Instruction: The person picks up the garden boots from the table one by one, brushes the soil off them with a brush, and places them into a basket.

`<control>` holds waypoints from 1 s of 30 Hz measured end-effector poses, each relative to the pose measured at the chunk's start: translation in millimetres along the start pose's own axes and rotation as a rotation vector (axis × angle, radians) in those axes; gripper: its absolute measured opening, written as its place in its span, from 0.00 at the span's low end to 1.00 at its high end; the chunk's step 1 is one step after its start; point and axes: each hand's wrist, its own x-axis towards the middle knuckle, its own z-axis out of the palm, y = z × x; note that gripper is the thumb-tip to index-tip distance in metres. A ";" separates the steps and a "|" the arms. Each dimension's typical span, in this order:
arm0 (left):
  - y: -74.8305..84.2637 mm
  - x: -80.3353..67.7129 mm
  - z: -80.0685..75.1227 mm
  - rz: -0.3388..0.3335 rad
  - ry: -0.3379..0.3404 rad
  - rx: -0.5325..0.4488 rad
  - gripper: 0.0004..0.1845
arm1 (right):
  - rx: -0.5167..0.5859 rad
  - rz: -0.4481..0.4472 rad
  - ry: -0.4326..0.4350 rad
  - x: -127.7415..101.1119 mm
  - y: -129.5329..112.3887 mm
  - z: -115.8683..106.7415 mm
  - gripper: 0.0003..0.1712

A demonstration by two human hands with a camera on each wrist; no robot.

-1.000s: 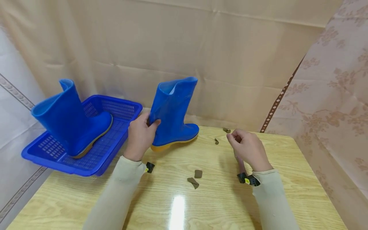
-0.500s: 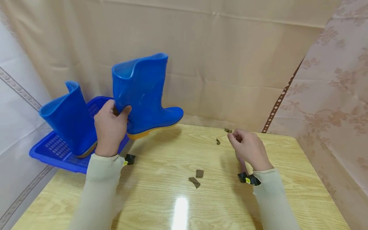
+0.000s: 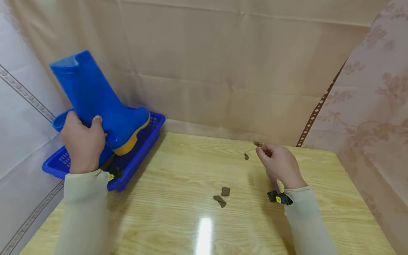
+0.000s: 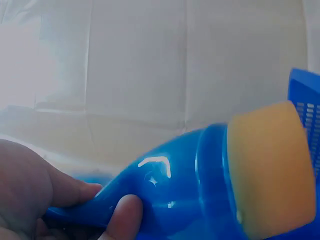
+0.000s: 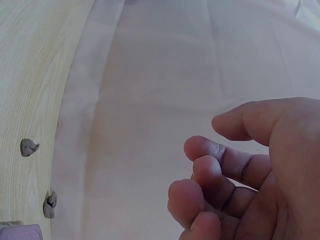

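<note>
My left hand (image 3: 84, 143) grips a blue rain boot (image 3: 95, 88) with a yellow sole, at the back of its shaft near the heel. The boot is held tilted over the blue plastic basket (image 3: 140, 159). Behind it stands a second blue boot, mostly hidden, its top rim (image 3: 58, 121) showing left of my hand. In the left wrist view thumb and fingers close on the blue heel, beside the yellow sole (image 4: 270, 170). My right hand (image 3: 280, 164) hovers over the table's right side, fingers loosely curled, holding nothing. A pinkish-purple thing (image 5: 22, 232) lies partly hidden below it.
Flat brown pieces (image 3: 225, 191) lie mid-table, and smaller brown bits (image 3: 246, 156) lie near the back edge, left of my right hand. A beige cloth (image 3: 204, 71) hangs behind the wooden table (image 3: 178, 170). Patterned cloth (image 3: 382, 106) borders the right side.
My left hand has carried the boot leftward from the table, lifting it and tilting its shaft to the left above the basket. The right hand has stayed nearly still.
</note>
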 end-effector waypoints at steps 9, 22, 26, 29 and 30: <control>-5.4 -1.9 -12.0 -0.008 -0.073 0.008 0.30 | -0.031 -0.006 -0.021 1.3 1.0 -0.8 0.19; -19.7 15.7 0.8 -0.130 -0.413 0.213 0.43 | -0.020 0.025 -0.050 -3.4 -0.8 -0.9 0.21; -20.1 10.4 -0.8 -0.111 -0.305 0.239 0.47 | -0.013 0.021 -0.043 -1.9 -1.7 0.1 0.20; -15.1 2.4 -0.3 -0.086 -0.175 0.193 0.51 | -0.013 0.018 -0.028 -1.3 -1.9 -0.2 0.20; -13.1 -1.0 0.5 -0.072 -0.119 0.164 0.52 | -0.013 0.016 -0.026 -1.1 -2.0 -0.2 0.20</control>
